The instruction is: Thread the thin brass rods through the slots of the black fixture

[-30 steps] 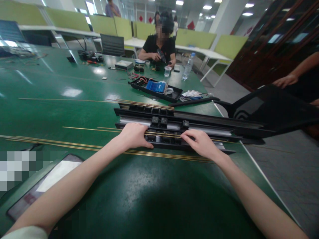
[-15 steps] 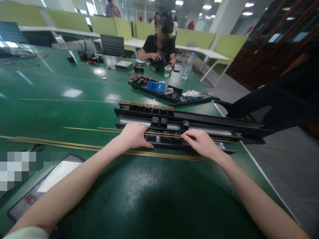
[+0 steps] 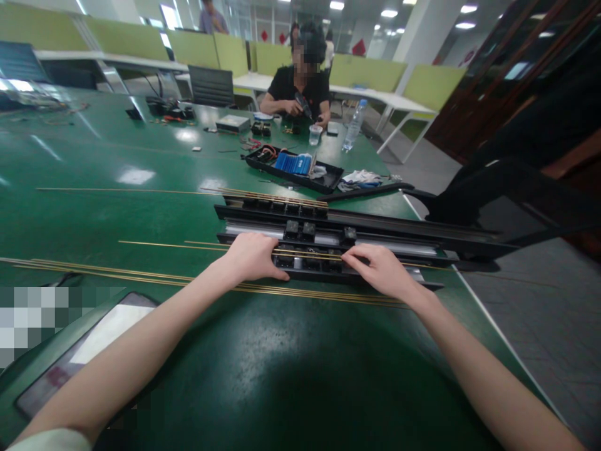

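Observation:
My left hand (image 3: 251, 258) is closed around the left part of the front black rail (image 3: 322, 277), its thumb lying along the near side. Thin brass rods (image 3: 310, 254) run lengthwise above that rail, over small black blocks (image 3: 335, 262) seated in its channel. At the right end of these rods, my right hand (image 3: 380, 268) pinches a brass rod between thumb and fingertips. Directly behind lies a second rail with a pale strip (image 3: 394, 245) and black blocks (image 3: 308, 232). More loose brass rods (image 3: 291, 290) stretch across the table under my left forearm.
A third black rail (image 3: 385, 219) carries brass rods (image 3: 282, 202) at the back. Beyond it are a black tray (image 3: 328, 180), gloves (image 3: 361, 180) and a water bottle (image 3: 355, 125). A co-worker (image 3: 300, 88) holds a power tool. Dark chair parts (image 3: 469, 188) stand at the right edge.
Both my hands and the rods keep their places. On the right, the dark shape beside the table has shifted, and a chair armrest now shows more clearly.

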A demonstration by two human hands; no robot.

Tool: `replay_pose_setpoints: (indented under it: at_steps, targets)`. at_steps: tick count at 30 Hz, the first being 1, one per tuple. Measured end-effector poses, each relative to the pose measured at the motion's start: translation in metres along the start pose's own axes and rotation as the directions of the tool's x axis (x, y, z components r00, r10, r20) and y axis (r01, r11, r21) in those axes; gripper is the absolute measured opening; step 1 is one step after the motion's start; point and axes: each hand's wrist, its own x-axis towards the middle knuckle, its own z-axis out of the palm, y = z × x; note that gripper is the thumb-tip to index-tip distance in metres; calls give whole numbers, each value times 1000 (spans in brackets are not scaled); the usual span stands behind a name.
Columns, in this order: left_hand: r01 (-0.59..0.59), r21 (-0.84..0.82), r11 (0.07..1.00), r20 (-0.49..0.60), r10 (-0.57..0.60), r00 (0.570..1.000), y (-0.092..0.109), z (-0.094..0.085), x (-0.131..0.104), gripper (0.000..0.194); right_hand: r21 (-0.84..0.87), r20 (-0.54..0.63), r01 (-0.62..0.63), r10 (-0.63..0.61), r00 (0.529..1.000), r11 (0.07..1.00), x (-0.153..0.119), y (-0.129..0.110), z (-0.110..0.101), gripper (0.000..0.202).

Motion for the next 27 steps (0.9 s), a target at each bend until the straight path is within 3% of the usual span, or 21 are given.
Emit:
replay_pose_setpoints:
  at_steps: [27]
  targets:
    - [15, -7, 1000, 29, -15, 999, 2, -3, -1, 77, 47, 127, -37, 31, 991, 998, -5, 19, -22, 39]
